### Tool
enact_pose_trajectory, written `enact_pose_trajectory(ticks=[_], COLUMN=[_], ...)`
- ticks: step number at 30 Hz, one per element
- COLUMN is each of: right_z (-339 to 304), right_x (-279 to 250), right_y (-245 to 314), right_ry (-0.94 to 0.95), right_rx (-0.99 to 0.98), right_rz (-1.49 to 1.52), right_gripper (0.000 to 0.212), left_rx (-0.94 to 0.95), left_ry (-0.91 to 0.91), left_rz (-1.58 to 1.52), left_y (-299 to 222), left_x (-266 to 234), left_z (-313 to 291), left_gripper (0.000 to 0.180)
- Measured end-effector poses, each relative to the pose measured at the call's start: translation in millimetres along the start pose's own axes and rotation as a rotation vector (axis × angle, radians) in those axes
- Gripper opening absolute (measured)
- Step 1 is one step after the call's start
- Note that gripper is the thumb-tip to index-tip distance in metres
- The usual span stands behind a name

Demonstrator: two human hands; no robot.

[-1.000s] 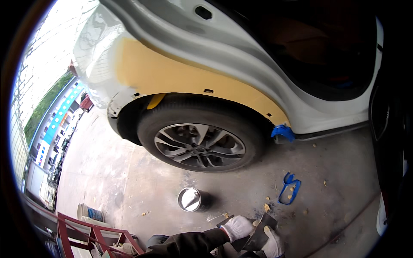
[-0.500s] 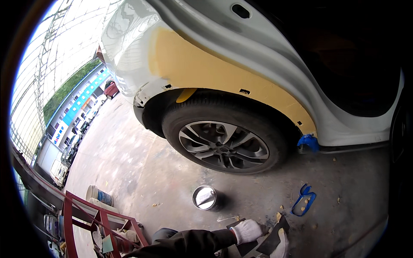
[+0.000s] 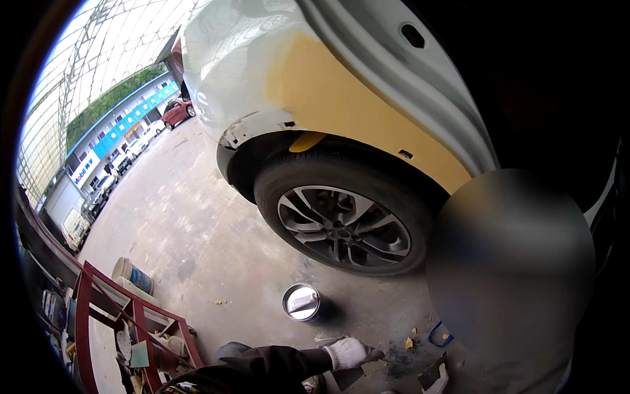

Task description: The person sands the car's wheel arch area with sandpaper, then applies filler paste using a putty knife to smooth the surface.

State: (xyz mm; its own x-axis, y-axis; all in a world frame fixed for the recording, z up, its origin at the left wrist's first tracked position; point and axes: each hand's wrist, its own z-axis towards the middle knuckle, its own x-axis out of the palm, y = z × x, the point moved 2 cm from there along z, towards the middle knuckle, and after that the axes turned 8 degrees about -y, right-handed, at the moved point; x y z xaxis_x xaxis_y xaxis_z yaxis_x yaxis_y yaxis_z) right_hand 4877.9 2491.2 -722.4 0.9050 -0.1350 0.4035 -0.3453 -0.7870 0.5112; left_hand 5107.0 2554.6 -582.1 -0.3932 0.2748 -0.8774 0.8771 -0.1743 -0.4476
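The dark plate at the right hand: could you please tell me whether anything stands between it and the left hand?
Nothing visible does; only stained floor shows between the left hand and the dark plate at the right hand.

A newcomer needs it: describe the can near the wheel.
Find the car wheel. Below it in view, up and left of the gloved left hand, stands a round can. Its shiny silver top sets it apart from the whitish bucket farther left.

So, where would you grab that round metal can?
Probably around the upper side of the metal can, just under its rim, coming from the person's side, nearest the gloved left hand. It stands upright, its wall is round, and the alloy wheel lies beyond it; I see no handle.
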Motion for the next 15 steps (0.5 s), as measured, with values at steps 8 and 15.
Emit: enact_pose_trajectory(ticks=[8, 15], right_z=[28, -98], right_x=[-54, 88], right_y=[1, 65], right_ry=[0.093, 0.150], right_rx=[0.038, -0.169], right_rz=[-0.081, -0.333], right_gripper=[0.046, 0.044], left_rx=[-0.153, -0.162], left_ry=[-0.103, -0.683], left_rz=[0.010, 0.068], left_y=[-2, -78], left_x=[-15, -143], left_z=[-52, -191], left_gripper=[0.063, 0.016])
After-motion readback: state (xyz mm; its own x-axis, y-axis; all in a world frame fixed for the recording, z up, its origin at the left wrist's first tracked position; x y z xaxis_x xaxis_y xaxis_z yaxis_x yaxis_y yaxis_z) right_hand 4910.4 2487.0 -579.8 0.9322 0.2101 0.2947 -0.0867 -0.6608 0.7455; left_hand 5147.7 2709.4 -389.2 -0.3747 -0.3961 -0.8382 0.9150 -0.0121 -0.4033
